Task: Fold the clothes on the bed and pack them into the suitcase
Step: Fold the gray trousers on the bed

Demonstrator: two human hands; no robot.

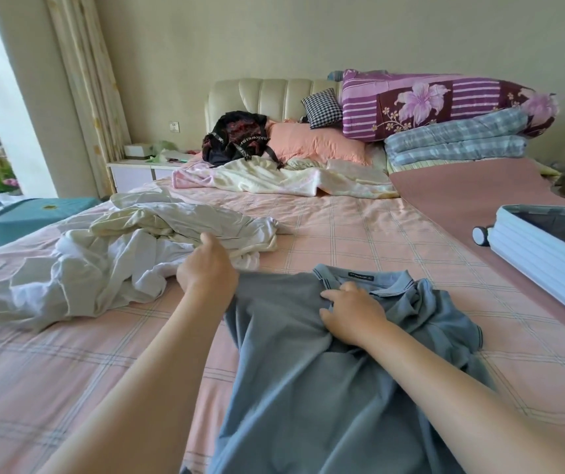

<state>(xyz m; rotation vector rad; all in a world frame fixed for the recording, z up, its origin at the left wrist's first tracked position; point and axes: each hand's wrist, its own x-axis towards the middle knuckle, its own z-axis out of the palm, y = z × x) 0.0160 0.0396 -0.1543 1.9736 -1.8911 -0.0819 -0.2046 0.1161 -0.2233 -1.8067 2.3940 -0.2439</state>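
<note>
Hands: left hand (207, 268) and right hand (354, 314) both grip the one polo shirt (308, 371) | one suitcase (540, 258)

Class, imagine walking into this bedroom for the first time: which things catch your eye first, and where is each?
A blue-grey polo shirt lies in the near middle of the bed, left hand and right hand on it. A heap of white clothes sits to its left, an open suitcase at the right edge.
</note>
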